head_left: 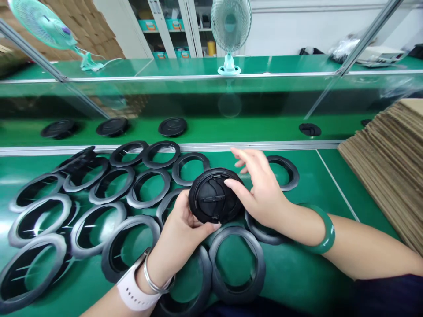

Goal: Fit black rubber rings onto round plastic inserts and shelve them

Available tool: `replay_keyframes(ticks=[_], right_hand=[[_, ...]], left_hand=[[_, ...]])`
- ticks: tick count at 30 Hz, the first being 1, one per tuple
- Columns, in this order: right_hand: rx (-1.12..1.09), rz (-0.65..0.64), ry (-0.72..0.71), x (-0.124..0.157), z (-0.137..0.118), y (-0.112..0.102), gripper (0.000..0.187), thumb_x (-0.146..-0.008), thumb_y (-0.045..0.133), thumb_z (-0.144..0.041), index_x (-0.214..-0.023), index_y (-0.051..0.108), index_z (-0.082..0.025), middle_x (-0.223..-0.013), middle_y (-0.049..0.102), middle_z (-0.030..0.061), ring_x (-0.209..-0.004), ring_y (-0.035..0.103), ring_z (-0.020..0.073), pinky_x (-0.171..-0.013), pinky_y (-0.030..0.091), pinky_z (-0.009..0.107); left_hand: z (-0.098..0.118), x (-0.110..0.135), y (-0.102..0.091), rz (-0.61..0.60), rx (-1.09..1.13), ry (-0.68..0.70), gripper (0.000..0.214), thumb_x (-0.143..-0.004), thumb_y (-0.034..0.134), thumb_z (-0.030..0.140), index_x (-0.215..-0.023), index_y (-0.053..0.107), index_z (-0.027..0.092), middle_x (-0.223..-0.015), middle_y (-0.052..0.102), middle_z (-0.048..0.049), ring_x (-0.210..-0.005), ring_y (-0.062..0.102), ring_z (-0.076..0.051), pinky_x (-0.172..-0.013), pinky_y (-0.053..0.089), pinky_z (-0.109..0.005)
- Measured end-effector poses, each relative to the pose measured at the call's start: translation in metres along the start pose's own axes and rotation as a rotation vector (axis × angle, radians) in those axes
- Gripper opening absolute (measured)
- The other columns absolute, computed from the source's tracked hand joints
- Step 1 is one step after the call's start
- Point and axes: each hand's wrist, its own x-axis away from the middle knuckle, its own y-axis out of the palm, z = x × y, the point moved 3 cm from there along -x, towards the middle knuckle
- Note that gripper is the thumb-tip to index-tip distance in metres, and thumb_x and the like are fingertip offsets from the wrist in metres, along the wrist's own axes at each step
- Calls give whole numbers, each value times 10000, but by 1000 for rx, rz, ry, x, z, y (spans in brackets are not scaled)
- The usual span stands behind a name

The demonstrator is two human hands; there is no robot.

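Item, held: one round black plastic-looking disc [214,187], its face marked by a raised crossbar and curved ribs, located above the middle of the bench and tilted toward the viewer.

Left hand [187,233]: pinching the disc at its lower left, thumb along the lower rim, fingers partly hidden behind the edge. Worn at the wrist: a pale pink perforated strap [135,288] and a silver metal bangle [149,276].

Right hand [262,189]: fingers spread and raised beyond the disc's right edge, thumb over its face; whether the thumb presses, cannot tell. Worn: a glossy green bangle [328,233].

Bench: smooth green tabletop [307,286], bearing many dark grey-black open rings [260,268], mostly left of and below the hands, some overlapping; one further black ring [293,174] just beyond the right hand.

Behind, on a green ledge [238,132]: three black round lids [172,127] toward the left, one small black ribbed lid [309,129] toward the right.

Right side: a tall stack of brown cardboard sheets [380,163].

Upper shelf, green-topped [188,66]: two mint-green desk fans [230,26], one at the left, one near the centre.
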Motion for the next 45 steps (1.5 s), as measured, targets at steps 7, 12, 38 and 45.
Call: replay_keyframes(ticks=[7,12,38,45], right_hand=[[-339,-214,390,5,18,22,105,-938,615,-189,-1037,648,-196,-1031,601,29,-1026,561,221,-949,441,394],[-418,-157,424,11,17,27,124,-866,674,-231,-978,628,-203,-996,573,26,-978,556,224,-903,454,385],[-523,-328,530,16,9,31,461,-770,813,-83,-1136,565,-216,-1111,644,3,-1056,604,222,-952,483,367],[-430,-298,504,14,11,34,424,-754,859,-125,-1067,585,-210,-1047,663,-8,-980,625,213,-868,500,345]], left_hand=[[-10,6,1,-82,-30,14,815,-715,872,331,-1359,373,321,-1332,586,-34,-1183,614,-242,-923,577,-321],[-6,8,-3,-24,-254,117,550,-879,708,444,-1336,431,315,-1305,592,-15,-1215,565,-227,-1013,499,-340],[6,9,-9,132,-472,169,366,-948,563,496,-1255,493,310,-1194,631,11,-1104,606,-197,-937,503,-306],[4,7,-11,173,-571,181,440,-920,565,552,-1256,495,278,-1151,656,-20,-1060,638,-248,-867,537,-341]])
